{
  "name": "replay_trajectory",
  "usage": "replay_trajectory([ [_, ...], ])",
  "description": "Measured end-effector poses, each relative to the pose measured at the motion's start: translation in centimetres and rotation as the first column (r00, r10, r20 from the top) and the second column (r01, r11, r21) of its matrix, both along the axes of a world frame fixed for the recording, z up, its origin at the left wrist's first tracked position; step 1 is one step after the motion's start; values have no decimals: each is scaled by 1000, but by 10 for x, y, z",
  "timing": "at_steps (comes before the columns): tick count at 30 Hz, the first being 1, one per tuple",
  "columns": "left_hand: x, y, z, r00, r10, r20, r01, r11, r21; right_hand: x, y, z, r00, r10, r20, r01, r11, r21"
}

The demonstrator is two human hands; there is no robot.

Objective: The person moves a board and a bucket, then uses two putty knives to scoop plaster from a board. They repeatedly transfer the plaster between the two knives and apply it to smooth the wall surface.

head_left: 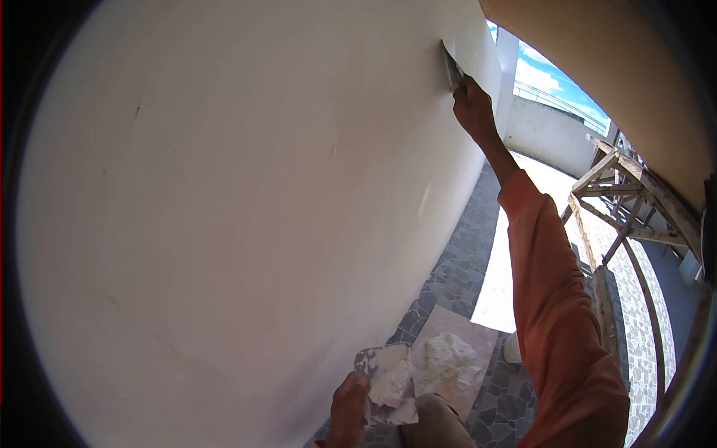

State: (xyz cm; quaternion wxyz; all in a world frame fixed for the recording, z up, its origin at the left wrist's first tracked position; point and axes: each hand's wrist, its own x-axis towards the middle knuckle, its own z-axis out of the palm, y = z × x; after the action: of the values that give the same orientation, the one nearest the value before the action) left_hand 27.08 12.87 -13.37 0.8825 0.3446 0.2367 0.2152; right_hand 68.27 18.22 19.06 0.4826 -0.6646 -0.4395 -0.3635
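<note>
My right hand (474, 109), arm stretched up in an orange sleeve, is closed around the handle of a putty knife (451, 67). Its blade lies against the upper right part of the white wall (246, 194). Low in the view, my left hand (349, 409) grips a flat plate (362, 364) by its left edge. White putty (392, 383) is spread in a thick heap on that plate. Most of the left fingers are hidden beneath it.
A board (437, 322) with a heap of white powder or paste (448, 360) lies on the grey stone-patterned floor (467, 261). My knee (433, 422) is beside it. On the right stands a wooden trestle (612, 190). A low wall (556, 127) with a railing is farther back.
</note>
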Motion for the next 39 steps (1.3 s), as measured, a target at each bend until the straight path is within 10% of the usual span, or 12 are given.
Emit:
replay_trajectory([
  [7,2,-3,1,1000,-18,24,17,999,48,-61,-21,-56,940,236,247,-236,971,-30],
  [9,4,-3,1,1000,-26,5,26,999,47,-72,-49,-49,978,168,-121,-197,935,-294],
  [20,6,-2,-7,1000,-14,-6,14,999,32,-36,-11,51,986,74,147,-75,997,2],
  [26,-4,1,-15,998,-27,-60,41,968,249,-35,13,16,949,110,296,-131,990,53],
  [33,-4,-12,15,996,-31,88,30,999,12,-63,4,-70,892,167,420,-181,984,-7],
  [36,-5,-16,17,997,-26,72,24,999,29,-72,-39,-58,936,307,172,-254,927,-275],
  [39,-2,-14,5,999,-23,33,21,998,54,-34,-39,-12,997,39,-60,-42,998,-38],
])
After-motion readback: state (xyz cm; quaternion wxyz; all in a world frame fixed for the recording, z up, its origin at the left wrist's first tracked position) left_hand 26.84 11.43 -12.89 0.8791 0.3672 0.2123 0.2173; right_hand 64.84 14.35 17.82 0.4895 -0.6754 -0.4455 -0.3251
